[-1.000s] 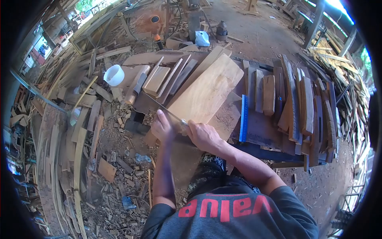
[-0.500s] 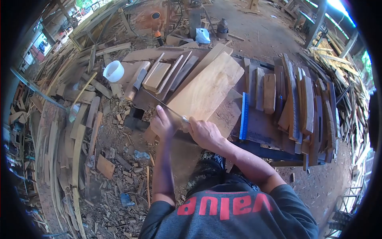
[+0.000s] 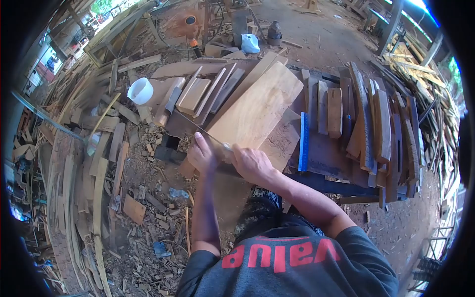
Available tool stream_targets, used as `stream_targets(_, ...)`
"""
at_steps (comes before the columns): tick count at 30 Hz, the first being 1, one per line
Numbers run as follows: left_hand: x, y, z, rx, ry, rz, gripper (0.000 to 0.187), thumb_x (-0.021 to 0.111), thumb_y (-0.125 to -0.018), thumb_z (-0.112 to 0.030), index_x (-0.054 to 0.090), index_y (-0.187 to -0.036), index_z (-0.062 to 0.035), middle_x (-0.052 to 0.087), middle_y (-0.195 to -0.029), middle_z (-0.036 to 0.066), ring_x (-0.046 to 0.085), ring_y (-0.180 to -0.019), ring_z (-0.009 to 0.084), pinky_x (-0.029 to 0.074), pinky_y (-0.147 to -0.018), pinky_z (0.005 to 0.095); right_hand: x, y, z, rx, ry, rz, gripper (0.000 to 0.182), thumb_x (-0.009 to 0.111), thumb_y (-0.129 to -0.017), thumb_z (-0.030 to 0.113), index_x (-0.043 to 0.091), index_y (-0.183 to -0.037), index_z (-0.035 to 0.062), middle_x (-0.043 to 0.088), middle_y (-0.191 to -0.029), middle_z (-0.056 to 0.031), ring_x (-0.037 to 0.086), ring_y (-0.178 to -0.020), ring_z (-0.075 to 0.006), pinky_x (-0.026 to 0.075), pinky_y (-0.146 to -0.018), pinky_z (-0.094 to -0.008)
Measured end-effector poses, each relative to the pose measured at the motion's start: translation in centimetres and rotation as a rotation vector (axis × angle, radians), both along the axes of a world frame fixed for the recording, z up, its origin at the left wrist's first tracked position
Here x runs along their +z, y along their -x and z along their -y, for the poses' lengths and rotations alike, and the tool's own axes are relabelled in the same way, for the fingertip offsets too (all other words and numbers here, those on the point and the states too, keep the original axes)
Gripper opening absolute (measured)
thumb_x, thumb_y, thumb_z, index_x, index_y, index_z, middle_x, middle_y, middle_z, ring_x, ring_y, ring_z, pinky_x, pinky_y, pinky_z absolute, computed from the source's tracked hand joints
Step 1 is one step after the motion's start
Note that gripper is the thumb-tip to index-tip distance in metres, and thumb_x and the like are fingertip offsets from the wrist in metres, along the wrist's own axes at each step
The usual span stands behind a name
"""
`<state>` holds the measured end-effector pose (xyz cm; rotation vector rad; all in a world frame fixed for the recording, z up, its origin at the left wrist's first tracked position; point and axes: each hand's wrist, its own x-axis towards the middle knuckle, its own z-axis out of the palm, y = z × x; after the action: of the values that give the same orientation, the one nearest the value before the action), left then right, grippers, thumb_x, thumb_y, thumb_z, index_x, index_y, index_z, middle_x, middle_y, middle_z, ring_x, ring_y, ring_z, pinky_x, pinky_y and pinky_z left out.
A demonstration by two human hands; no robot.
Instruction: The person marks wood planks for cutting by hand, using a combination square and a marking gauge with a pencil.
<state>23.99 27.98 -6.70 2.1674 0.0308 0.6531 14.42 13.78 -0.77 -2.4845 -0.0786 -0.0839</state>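
My right hand (image 3: 253, 164) is closed around the near end of a long thin tool (image 3: 200, 127). Its narrow, dark blade runs up and left across the near left edge of a wide pale board (image 3: 257, 104). By the board's near left corner is my left hand (image 3: 202, 156), thumb pointing up and fingers curled; what they grip is hidden. The board lies slanted on the work table (image 3: 324, 156), over other planks. Right of it, a blue ruler (image 3: 303, 143) lies lengthwise.
Wood pieces (image 3: 381, 126) line the table's right side, and shorter blocks (image 3: 194, 94) its left. A white tub (image 3: 140, 91) stands at the far left. A light blue bag (image 3: 250, 43) lies beyond the table. Long strips (image 3: 99, 198) and scraps cover the ground at left.
The view has shifted slightly. Both hands, the tool and the board keep nearly the same places relative to each other.
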Motion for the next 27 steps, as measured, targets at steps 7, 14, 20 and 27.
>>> stream_targets(7, 0.2, 0.1, 0.4, -0.006, -0.005, 0.097, 0.052, 0.041, -0.106, -0.036, 0.07, -0.093, 0.0054, 0.067, -0.084, 0.028, 0.065, -0.078, 0.0465, 0.049, -0.066, 0.0516, -1.5, 4.5, 1.7, -0.034, 0.023, -0.011, 0.034, 0.049, -0.102, 0.034, 0.053, -0.093, 0.0015, 0.065, -0.069, -0.0231, 0.066, -0.067, -0.0441, 0.052, -0.06, -0.0544)
stream_targets(14, 0.8, 0.4, 0.1, -0.029, 0.027, -0.068, 0.053, 0.041, -0.107, -0.035, 0.069, -0.094, 0.008, 0.067, -0.088, 0.029, 0.065, -0.08, 0.0461, 0.048, -0.068, 0.0513, 0.2, -0.6, -0.2, 0.001, -0.029, -0.007, 0.029, 0.047, -0.103, 0.031, 0.054, -0.098, 0.004, 0.065, -0.071, -0.0243, 0.065, -0.068, -0.0461, 0.051, -0.064, -0.0565)
stream_targets(20, 0.4, 0.3, 0.2, -0.002, 0.009, 0.056, 0.053, 0.042, -0.107, -0.037, 0.068, -0.091, 0.0071, 0.067, -0.085, 0.029, 0.064, -0.078, 0.0468, 0.048, -0.067, 0.052, -0.9, 4.0, 1.6, -0.015, -0.002, -0.105, 0.03, 0.047, -0.103, 0.031, 0.053, -0.096, 0.0024, 0.064, -0.07, -0.0246, 0.065, -0.067, -0.0454, 0.051, -0.061, -0.0554)
stream_targets(27, 0.8, 0.5, 0.2, -0.042, 0.01, -0.008, 0.052, 0.041, -0.107, -0.034, 0.068, -0.089, 0.007, 0.066, -0.083, 0.029, 0.064, -0.075, 0.046, 0.047, -0.064, 0.0512, -0.3, -1.4, -0.4, 0.011, -0.008, 0.0, 0.027, 0.048, -0.102, 0.029, 0.051, -0.099, 0.003, 0.064, -0.07, -0.025, 0.064, -0.069, -0.0475, 0.05, -0.063, -0.0567)
